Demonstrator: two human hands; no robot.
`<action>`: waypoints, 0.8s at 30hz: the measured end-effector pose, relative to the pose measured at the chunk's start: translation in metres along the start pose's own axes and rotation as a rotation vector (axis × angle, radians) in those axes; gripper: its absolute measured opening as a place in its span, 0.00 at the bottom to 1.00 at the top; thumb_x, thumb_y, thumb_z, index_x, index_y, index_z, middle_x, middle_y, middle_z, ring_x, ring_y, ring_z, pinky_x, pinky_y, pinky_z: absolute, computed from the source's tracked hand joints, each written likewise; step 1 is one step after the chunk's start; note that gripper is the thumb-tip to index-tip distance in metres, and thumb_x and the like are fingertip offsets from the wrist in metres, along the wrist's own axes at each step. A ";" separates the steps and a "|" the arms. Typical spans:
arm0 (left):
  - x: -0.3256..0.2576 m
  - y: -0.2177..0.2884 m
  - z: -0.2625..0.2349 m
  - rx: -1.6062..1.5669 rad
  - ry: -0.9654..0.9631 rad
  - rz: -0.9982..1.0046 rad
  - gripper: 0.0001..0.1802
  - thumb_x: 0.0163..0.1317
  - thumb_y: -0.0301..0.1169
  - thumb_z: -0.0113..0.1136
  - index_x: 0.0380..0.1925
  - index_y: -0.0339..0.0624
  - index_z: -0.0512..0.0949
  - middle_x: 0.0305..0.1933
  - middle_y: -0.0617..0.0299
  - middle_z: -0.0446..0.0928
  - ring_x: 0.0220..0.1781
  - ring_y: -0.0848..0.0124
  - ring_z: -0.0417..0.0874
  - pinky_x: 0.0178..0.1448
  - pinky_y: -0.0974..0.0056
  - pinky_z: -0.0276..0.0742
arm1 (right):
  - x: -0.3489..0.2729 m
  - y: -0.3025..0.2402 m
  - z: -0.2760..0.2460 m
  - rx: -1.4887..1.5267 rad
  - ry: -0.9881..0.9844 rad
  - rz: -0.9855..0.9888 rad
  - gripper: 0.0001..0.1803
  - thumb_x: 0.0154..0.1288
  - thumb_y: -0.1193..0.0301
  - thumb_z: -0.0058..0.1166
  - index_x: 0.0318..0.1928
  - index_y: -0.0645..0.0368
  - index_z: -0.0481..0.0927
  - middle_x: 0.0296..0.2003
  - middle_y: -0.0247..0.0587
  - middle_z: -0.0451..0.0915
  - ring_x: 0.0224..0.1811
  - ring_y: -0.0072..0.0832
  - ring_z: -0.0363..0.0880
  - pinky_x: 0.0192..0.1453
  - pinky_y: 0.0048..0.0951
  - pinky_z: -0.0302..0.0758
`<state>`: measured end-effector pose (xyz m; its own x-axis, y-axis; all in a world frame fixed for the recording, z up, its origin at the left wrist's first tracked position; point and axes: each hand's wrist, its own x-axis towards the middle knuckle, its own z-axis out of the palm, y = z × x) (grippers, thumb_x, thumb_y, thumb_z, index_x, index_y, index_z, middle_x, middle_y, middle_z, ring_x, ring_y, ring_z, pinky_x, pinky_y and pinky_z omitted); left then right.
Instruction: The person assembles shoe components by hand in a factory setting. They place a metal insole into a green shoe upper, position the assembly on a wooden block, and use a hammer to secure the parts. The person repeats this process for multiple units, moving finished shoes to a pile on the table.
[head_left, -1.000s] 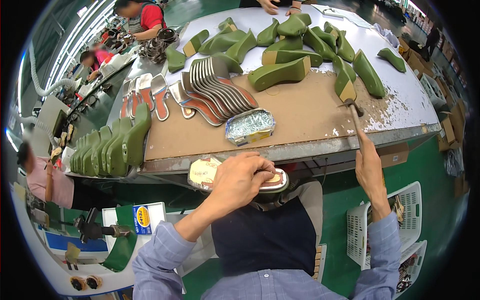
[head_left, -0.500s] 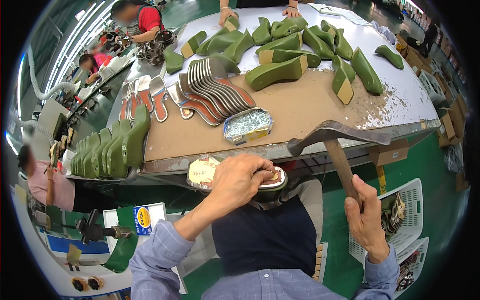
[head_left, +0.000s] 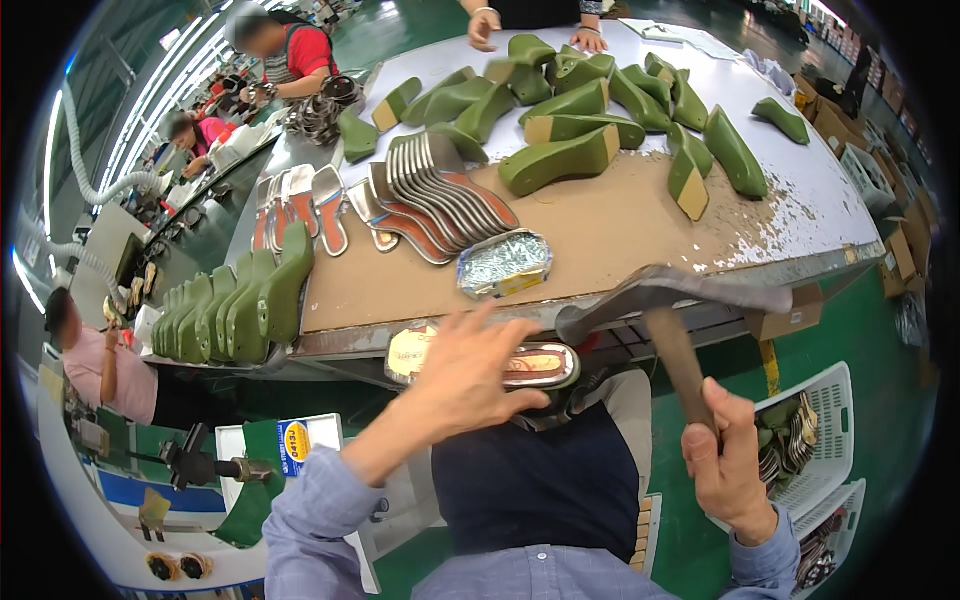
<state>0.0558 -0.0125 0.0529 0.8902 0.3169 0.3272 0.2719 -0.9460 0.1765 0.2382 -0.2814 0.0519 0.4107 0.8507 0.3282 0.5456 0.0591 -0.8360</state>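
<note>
At six o'clock off the desk (head_left: 400, 290), the sole (head_left: 546, 363) is lying lengthwise from nine to three; above it, nearer, the left hand (head_left: 458, 368) is splaying, contact unclear, holding nothing visible. Toward four o'clock, the right hand (head_left: 728, 455) is clasping the hammer (head_left: 678, 358).

The left hand (head_left: 455, 365) is blurring and covering the middle of the insole (head_left: 545, 364), its fingertips smearing too much to show whether they are touching it. The hammer (head_left: 678, 355) is blurring at its head, while the right hand (head_left: 728, 462) is hiding the lower handle. Nails (head_left: 505, 262) in the box (head_left: 518, 287) are looking too small to be told apart. The top edge is cutting off the co-worker (head_left: 538, 13) across the tabletop (head_left: 610, 235), and the lower edge is cutting off the blue sleeves (head_left: 315, 530).
</note>
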 end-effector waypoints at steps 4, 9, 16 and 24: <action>-0.007 -0.021 -0.004 -0.061 -0.221 0.057 0.31 0.55 0.51 0.73 0.55 0.50 0.80 0.49 0.58 0.83 0.57 0.59 0.82 0.65 0.52 0.67 | -0.007 -0.006 -0.006 0.303 0.011 0.459 0.29 0.80 0.71 0.49 0.75 0.57 0.56 0.24 0.29 0.70 0.20 0.14 0.65 0.24 0.21 0.62; -0.008 -0.014 -0.002 -0.081 -0.226 0.041 0.28 0.56 0.47 0.72 0.55 0.50 0.79 0.46 0.59 0.81 0.53 0.60 0.81 0.63 0.52 0.66 | -0.026 0.021 -0.004 0.000 0.036 0.193 0.29 0.75 0.76 0.57 0.72 0.59 0.63 0.32 0.38 0.80 0.25 0.21 0.75 0.29 0.26 0.73; -0.013 -0.014 0.002 -0.050 -0.238 0.046 0.30 0.55 0.46 0.74 0.56 0.49 0.79 0.47 0.59 0.80 0.53 0.60 0.81 0.61 0.53 0.66 | 0.003 -0.015 -0.016 -0.247 0.025 -0.096 0.28 0.71 0.75 0.61 0.68 0.62 0.69 0.47 0.50 0.82 0.39 0.35 0.85 0.41 0.28 0.80; -0.013 -0.015 0.006 -0.011 -0.193 0.098 0.31 0.54 0.48 0.73 0.55 0.48 0.79 0.44 0.59 0.78 0.51 0.60 0.80 0.56 0.55 0.68 | 0.008 -0.026 -0.009 -0.192 -0.078 -0.136 0.30 0.70 0.76 0.59 0.70 0.61 0.67 0.41 0.48 0.83 0.34 0.38 0.81 0.37 0.36 0.78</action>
<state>0.0425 -0.0031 0.0406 0.9660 0.2034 0.1594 0.1774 -0.9705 0.1631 0.2339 -0.2803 0.0798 0.2708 0.8798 0.3906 0.7241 0.0812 -0.6849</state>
